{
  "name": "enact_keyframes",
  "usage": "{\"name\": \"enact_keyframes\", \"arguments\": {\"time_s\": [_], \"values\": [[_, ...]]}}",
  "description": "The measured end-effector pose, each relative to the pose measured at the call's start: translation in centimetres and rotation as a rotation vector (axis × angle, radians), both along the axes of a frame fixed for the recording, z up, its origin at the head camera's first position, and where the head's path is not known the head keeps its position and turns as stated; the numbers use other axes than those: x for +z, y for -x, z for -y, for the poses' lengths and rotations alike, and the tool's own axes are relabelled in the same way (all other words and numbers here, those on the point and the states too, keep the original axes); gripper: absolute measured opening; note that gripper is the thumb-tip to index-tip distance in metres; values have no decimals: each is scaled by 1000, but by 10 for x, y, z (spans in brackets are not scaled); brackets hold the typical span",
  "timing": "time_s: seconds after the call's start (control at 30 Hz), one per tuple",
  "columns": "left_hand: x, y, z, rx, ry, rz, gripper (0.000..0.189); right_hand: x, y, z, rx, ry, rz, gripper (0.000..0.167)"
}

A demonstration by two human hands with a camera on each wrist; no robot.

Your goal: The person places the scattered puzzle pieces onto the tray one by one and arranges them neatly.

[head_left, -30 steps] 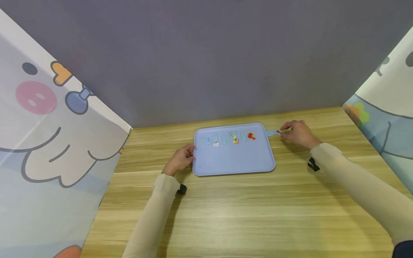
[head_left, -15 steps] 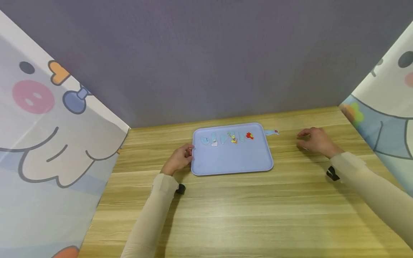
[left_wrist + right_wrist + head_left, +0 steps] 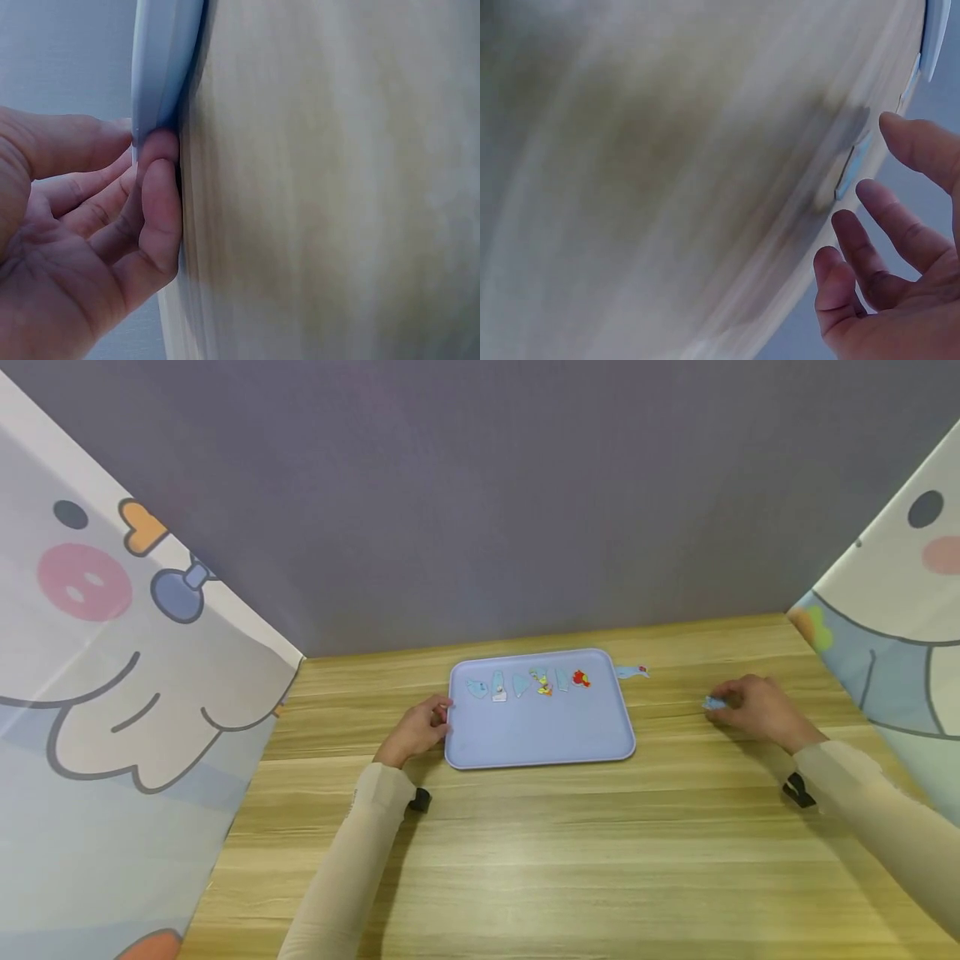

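Note:
My left hand (image 3: 417,727) pinches the left rim of a pale blue tray (image 3: 540,735). In the left wrist view the thumb lies against the rim's inner side and fingers curl at its outer side, close over the wood. To the right of the tray, my right hand (image 3: 761,710) hovers low at a small light blue puzzle piece (image 3: 714,702). The right wrist view shows this piece (image 3: 850,171) flat on the table, the thumb and fingers spread apart about it. Another blue piece with a red spot (image 3: 632,672) lies against the tray's right edge.
Along the tray's far half lie several cut-out pieces in a row, among them a red one (image 3: 581,678) and a yellow-patterned one (image 3: 542,681). A grey wall (image 3: 525,510) stands behind the wooden table (image 3: 525,860), with cartoon-printed panels at both sides.
My right hand has left the piece beside the tray and moved right and nearer to me; a light blue piece now shows at its fingertips. My left hand stays at the tray rim.

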State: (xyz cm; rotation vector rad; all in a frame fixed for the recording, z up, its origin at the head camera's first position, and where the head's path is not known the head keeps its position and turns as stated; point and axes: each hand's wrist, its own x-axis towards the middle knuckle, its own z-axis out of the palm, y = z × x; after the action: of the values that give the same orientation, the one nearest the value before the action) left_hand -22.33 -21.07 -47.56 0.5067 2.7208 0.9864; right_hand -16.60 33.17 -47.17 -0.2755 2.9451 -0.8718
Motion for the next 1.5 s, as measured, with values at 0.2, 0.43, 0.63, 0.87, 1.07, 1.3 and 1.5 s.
{"name": "enact_keyframes", "arguments": {"time_s": [0.2, 0.43, 0.63, 0.87, 1.07, 1.3, 1.5], "values": [[-1, 0, 0, -1, 3, -2, 41, -5, -4, 1, -21, -10, -21, 39], [-1, 1, 0, -3, 1, -1, 40, -6, -4, 3, -41, 3, -28, 32], [-1, 1, 0, -4, -6, -2, 40, -7, -3, 4, -49, 11, -47, 26], [-2, 1, 0, -2, -6, 5, 40, -6, -1, 2, -62, 2, -19, 32], [-2, 1, 0, -1, -7, 5, 40, -9, 0, 4, -85, 5, -56, 28], [-2, 1, 0, -2, -1, -2, 41, -12, 1, 5, -104, -3, -121, 23], [-2, 1, 0, -1, -10, 7, 41, -11, 2, 7, -97, -8, -110, 24]]}}
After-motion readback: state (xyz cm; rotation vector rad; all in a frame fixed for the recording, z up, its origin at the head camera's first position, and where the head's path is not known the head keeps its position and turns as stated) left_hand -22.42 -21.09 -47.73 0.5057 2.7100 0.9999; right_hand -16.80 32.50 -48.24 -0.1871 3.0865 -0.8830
